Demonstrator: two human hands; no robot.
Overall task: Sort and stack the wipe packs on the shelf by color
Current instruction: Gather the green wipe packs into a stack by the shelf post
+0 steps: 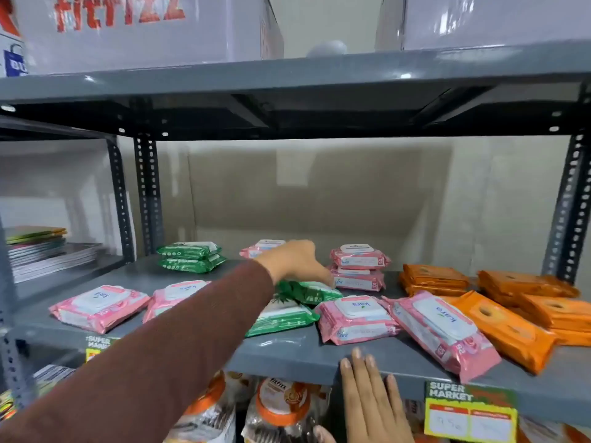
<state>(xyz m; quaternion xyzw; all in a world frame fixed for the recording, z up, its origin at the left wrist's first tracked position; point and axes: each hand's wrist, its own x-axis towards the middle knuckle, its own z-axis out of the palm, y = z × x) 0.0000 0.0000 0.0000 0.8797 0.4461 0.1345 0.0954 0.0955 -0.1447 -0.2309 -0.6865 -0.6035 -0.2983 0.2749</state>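
On the grey metal shelf (287,354) lie wipe packs in three colours. Two green packs (192,258) are stacked at the back left. My left hand (295,260), in a brown sleeve, reaches in and grips a green pack (311,292) that lies on another green pack (281,318). Pink packs lie loose at the front left (99,306), the front middle (356,318) and the front right (444,330), and a pink stack (359,266) stands at the back. Orange packs (508,330) crowd the right end. My right hand (374,401) rests flat on the shelf's front edge.
An upper shelf (287,78) carries white boxes close above. Slotted uprights (148,193) stand at the back left and right. A yellow price tag (470,414) hangs on the front edge. Bagged goods (281,407) sit below, and books (48,251) are stacked on the neighbouring shelf.
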